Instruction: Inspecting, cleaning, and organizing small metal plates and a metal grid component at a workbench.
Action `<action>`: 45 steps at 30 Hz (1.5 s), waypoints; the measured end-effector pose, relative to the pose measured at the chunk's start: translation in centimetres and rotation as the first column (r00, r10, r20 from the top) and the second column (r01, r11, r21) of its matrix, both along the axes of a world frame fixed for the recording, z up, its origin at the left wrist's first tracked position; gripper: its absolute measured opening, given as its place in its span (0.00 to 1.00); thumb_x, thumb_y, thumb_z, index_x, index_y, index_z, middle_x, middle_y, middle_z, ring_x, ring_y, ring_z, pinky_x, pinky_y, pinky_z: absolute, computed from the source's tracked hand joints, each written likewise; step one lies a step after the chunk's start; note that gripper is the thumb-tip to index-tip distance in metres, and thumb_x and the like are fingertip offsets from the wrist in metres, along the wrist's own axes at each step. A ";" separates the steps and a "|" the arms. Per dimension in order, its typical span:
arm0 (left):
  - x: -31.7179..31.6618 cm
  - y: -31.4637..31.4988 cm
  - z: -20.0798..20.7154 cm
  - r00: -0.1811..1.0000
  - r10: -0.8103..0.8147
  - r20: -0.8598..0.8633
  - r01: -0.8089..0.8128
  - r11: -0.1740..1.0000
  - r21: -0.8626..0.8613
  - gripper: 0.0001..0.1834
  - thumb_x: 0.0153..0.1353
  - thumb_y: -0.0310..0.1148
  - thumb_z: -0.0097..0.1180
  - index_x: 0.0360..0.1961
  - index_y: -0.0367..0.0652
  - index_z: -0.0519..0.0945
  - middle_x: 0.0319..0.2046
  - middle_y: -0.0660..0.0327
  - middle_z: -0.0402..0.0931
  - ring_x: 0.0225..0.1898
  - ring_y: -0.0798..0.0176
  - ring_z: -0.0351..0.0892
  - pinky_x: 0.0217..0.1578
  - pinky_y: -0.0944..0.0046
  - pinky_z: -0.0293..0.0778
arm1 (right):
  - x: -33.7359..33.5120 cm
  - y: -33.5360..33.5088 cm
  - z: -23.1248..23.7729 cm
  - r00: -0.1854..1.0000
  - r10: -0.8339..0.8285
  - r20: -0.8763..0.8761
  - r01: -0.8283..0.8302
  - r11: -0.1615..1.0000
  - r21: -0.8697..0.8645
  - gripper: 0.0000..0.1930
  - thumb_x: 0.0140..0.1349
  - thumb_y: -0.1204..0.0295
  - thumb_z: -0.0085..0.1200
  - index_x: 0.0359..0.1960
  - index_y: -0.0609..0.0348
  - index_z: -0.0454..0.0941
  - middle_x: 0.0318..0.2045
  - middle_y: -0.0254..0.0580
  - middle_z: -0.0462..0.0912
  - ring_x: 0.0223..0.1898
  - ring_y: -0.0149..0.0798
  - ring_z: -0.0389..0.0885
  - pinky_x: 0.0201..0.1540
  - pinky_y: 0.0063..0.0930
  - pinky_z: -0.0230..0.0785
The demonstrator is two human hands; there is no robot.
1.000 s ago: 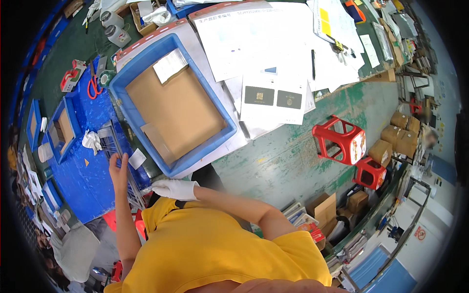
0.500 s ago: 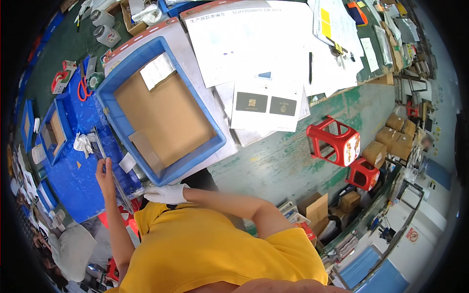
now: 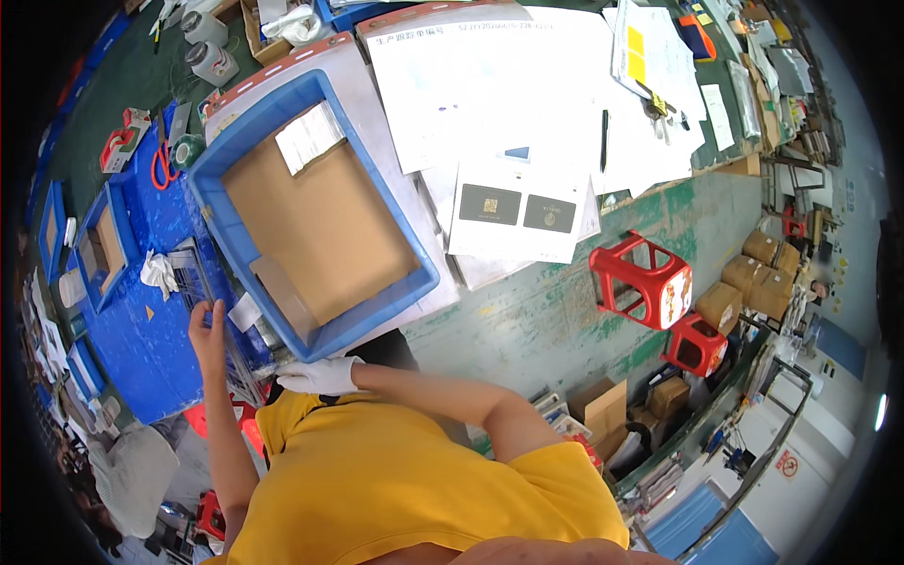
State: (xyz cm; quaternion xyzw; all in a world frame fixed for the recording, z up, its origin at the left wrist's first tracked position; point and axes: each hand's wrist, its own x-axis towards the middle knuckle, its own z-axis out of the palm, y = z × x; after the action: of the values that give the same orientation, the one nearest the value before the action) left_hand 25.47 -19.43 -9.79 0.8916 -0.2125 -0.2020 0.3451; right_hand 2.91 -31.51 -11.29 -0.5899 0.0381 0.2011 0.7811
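Observation:
My bare left hand (image 3: pixel 206 337) is beside a narrow metal wire rack (image 3: pixel 196 271) on the blue-covered tabletop. Its thumb and forefinger point up with a small gap between them, near the rack's edge; nothing is seen held. A white glove covers my right hand (image 3: pixel 320 376), which lies close to my body below the near corner of a blue tray (image 3: pixel 399 285). Its fingers point left toward the rack's near end, and their tips are too unclear to read. Inside the tray are a brown board lining (image 3: pixel 306 226), a stack of white cards (image 3: pixel 310 138) and a clear piece (image 3: pixel 284 294) at the near left.
Right of the tray lie a printed sheet with two dark cards (image 3: pixel 519 209), papers and a pen (image 3: pixel 604 141). Left are red scissors (image 3: pixel 162 167), a crumpled white cloth (image 3: pixel 159 274) and a smaller blue tray (image 3: pixel 104 247). Red stools (image 3: pixel 643 280) stand on the floor at right.
The view has shifted slightly. My left hand is a little farther right and its thumb and forefinger look more parted. My right hand has hardly moved.

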 end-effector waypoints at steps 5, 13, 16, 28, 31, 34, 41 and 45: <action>-0.3 -0.6 -0.3 0.998 -0.066 0.020 0.064 0.993 0.100 0.15 0.63 0.37 0.61 0.28 0.36 0.73 0.26 0.62 0.70 0.31 0.67 0.67 0.36 0.67 0.66 | -0.8 -0.2 -0.6 0.975 -0.051 0.218 0.062 0.997 -0.040 0.27 0.69 0.49 0.42 0.59 0.56 0.71 0.56 0.53 0.76 0.59 0.52 0.72 0.63 0.36 0.62; -0.4 -1.8 -1.2 0.983 -0.148 0.109 0.130 0.979 0.156 0.19 0.59 0.40 0.64 0.27 0.33 0.74 0.26 0.56 0.72 0.30 0.58 0.70 0.37 0.61 0.68 | -9.8 -9.0 4.6 0.889 -0.364 -0.278 0.177 0.833 -0.525 0.22 0.69 0.53 0.41 0.50 0.54 0.79 0.50 0.52 0.79 0.51 0.56 0.77 0.56 0.41 0.68; -0.6 -1.7 -1.7 0.972 -0.175 0.158 0.156 0.979 0.129 0.19 0.59 0.40 0.64 0.27 0.32 0.74 0.26 0.54 0.73 0.30 0.56 0.71 0.37 0.59 0.68 | -16.4 -12.1 1.8 0.622 -0.664 -0.415 0.186 0.640 -0.746 0.24 0.71 0.50 0.38 0.48 0.56 0.79 0.44 0.55 0.81 0.47 0.57 0.77 0.52 0.41 0.71; -0.5 -2.5 -2.9 0.954 -0.240 0.176 0.221 0.968 0.122 0.19 0.57 0.37 0.65 0.23 0.32 0.71 0.21 0.53 0.69 0.25 0.54 0.68 0.32 0.57 0.67 | -23.3 -23.3 -0.3 -0.214 -0.955 0.206 0.489 -0.287 -0.823 0.18 0.59 0.60 0.64 0.42 0.61 0.76 0.31 0.34 0.79 0.31 0.27 0.75 0.36 0.22 0.70; 0.0 -2.2 -2.9 0.957 -0.223 0.185 0.200 0.970 0.135 0.19 0.56 0.37 0.66 0.24 0.32 0.73 0.22 0.53 0.72 0.26 0.53 0.70 0.33 0.57 0.68 | -22.1 -23.1 0.3 -0.270 -0.957 0.106 0.573 -0.248 -0.781 0.15 0.59 0.61 0.65 0.29 0.59 0.73 0.21 0.30 0.74 0.21 0.22 0.68 0.26 0.20 0.67; 0.3 -0.4 -2.5 0.938 -0.267 0.220 0.209 0.945 0.253 0.12 0.59 0.33 0.63 0.32 0.33 0.78 0.28 0.55 0.78 0.32 0.62 0.75 0.38 0.62 0.71 | -21.4 -22.5 -0.7 -0.289 -0.953 0.088 0.686 -0.270 -0.676 0.14 0.60 0.64 0.64 0.31 0.59 0.74 0.23 0.32 0.75 0.22 0.23 0.71 0.26 0.21 0.69; -2.5 -4.0 -1.6 0.924 -0.268 0.272 0.233 0.960 0.156 0.14 0.50 0.43 0.69 0.27 0.42 0.85 0.27 0.54 0.83 0.32 0.49 0.82 0.37 0.55 0.74 | -33.4 -22.0 -0.9 -0.088 -0.918 0.387 0.594 -0.360 -0.720 0.10 0.59 0.80 0.51 0.42 0.67 0.75 0.39 0.44 0.80 0.38 0.38 0.78 0.44 0.34 0.73; -2.6 -3.4 -1.9 0.920 -0.221 0.325 0.201 0.975 0.092 0.16 0.48 0.46 0.69 0.23 0.43 0.83 0.22 0.59 0.80 0.30 0.51 0.80 0.38 0.53 0.71 | -38.6 -23.6 1.5 -0.200 -0.788 0.582 0.481 -0.596 -0.643 0.15 0.68 0.71 0.47 0.52 0.68 0.74 0.48 0.48 0.78 0.47 0.43 0.76 0.49 0.38 0.73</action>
State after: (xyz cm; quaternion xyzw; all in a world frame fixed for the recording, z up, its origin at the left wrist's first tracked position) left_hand 22.89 -22.84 -11.65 0.8942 -0.3568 -0.0903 0.2549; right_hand -35.71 -55.15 -9.80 -0.5559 0.6847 -0.4296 0.1940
